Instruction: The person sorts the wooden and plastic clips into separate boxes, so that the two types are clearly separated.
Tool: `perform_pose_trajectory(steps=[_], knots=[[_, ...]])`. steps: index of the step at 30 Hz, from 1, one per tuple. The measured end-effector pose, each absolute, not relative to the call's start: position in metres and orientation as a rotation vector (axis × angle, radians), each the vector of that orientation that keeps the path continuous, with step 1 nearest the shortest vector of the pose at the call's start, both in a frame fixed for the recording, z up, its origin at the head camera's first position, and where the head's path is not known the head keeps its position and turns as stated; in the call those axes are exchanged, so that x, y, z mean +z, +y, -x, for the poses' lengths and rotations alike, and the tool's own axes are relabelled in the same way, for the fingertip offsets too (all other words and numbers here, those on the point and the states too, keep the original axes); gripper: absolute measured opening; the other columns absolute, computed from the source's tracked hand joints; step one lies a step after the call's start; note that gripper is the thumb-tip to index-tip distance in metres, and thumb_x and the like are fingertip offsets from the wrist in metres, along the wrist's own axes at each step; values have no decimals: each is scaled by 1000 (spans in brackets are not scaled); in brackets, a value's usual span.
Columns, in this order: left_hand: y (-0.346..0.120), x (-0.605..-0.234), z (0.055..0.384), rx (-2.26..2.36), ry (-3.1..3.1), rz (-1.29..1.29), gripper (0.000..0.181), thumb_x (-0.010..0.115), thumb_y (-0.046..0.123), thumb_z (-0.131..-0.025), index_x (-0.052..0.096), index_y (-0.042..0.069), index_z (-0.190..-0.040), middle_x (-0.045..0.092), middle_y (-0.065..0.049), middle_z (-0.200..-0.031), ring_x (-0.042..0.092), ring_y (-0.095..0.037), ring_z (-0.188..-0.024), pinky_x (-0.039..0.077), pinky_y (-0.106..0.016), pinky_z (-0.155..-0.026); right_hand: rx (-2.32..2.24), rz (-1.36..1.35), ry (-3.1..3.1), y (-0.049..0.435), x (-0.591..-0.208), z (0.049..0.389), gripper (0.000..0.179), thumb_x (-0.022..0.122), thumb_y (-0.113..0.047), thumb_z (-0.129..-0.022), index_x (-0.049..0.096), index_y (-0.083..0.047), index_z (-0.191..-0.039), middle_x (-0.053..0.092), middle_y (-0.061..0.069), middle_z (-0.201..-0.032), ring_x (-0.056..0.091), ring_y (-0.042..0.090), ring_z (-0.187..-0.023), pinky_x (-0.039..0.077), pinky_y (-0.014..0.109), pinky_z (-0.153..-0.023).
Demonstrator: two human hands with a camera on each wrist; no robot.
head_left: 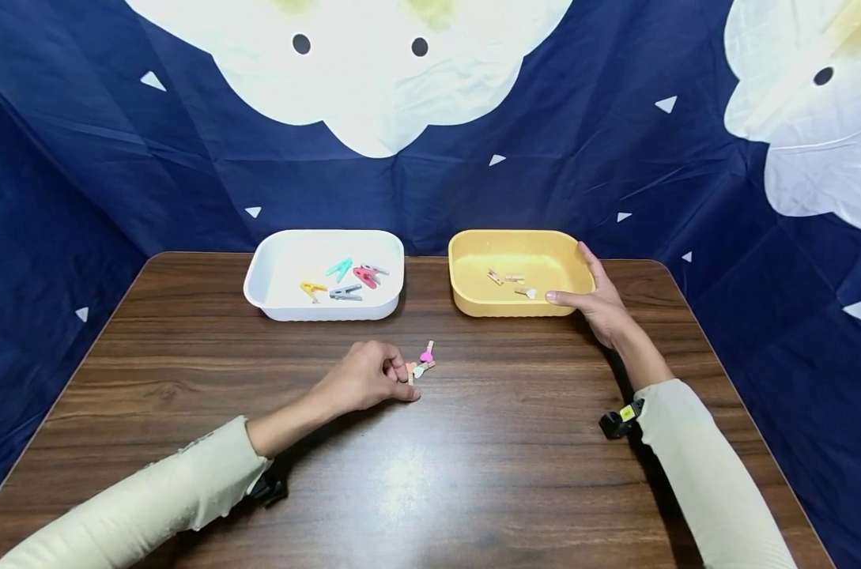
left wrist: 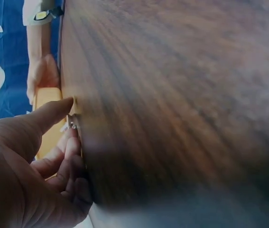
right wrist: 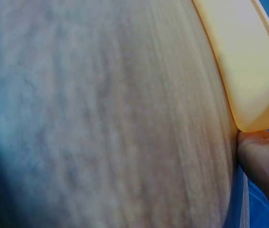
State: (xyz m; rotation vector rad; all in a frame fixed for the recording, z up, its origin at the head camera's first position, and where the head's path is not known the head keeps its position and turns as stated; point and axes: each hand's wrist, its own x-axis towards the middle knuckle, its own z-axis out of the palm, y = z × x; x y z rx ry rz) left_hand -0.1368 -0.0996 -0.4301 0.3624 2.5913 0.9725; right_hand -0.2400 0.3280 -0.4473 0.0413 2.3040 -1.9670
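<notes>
In the head view my left hand (head_left: 364, 374) is low over the table, thumb and index fingertip at either end of a small wooden clothespin with an orange heart (head_left: 412, 368). Just beyond it lie two more mini clothespins, one with a white heart (head_left: 421, 371) and one with a magenta heart (head_left: 427, 356). My right hand (head_left: 601, 304) grips the right end of a yellow bin (head_left: 523, 309), thumb over the front rim, fingers along the outer side. Inside that bin lie three small wooden clothespins (head_left: 515, 278).
Left of the yellow bin stands a white bin (head_left: 323, 313) holding several larger plastic clothespins (head_left: 345, 292) in yellow, teal, red and grey. Both bins sit near the back edge of the brown wooden table (head_left: 515, 442). A dark blue printed cloth (head_left: 430, 197) hangs behind.
</notes>
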Motion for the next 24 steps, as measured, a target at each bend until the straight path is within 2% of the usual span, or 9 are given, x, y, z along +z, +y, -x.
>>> perform_pose_trajectory(steps=[5, 10, 16, 24], knots=[[-104, -433, 139, 1025, 2582, -404, 19, 95, 25, -85, 77, 18, -86, 71, 6, -79, 63, -10, -77, 53, -29, -77, -1966, -43, 2307, 328, -447, 240, 123, 84, 2, -96, 7, -36, -183, 3, -7, -192, 19, 23, -175, 24, 32, -141], [-108, -442, 143, 1062, 2584, -442, 10, 89, 21, -88, 80, 17, -88, 74, 5, -79, 65, -10, -76, 54, -28, -75, -1966, -39, 2306, 328, -447, 241, 123, 84, 3, -96, 7, -36, -183, 2, -8, -192, 18, 22, -175, 23, 32, -142], [-106, -433, 142, 1064, 2591, -376, 8, 89, 15, -89, 81, 16, -87, 75, 4, -79, 66, -11, -77, 55, -30, -80, -1967, -34, 2309, 328, -448, 240, 122, 84, 2, -96, 7, -36, -183, 1, -7, -192, 17, 22, -176, 22, 33, -142], [-101, -430, 146, 1092, 2608, -356, 8, 90, 15, -90, 82, 15, -89, 76, 3, -81, 66, -10, -77, 55, -30, -79, -1976, -33, 2308, 327, -447, 239, 122, 84, 3, -96, 8, -35, -183, 1, -7, -193, 16, 22, -176, 22, 33, -142]])
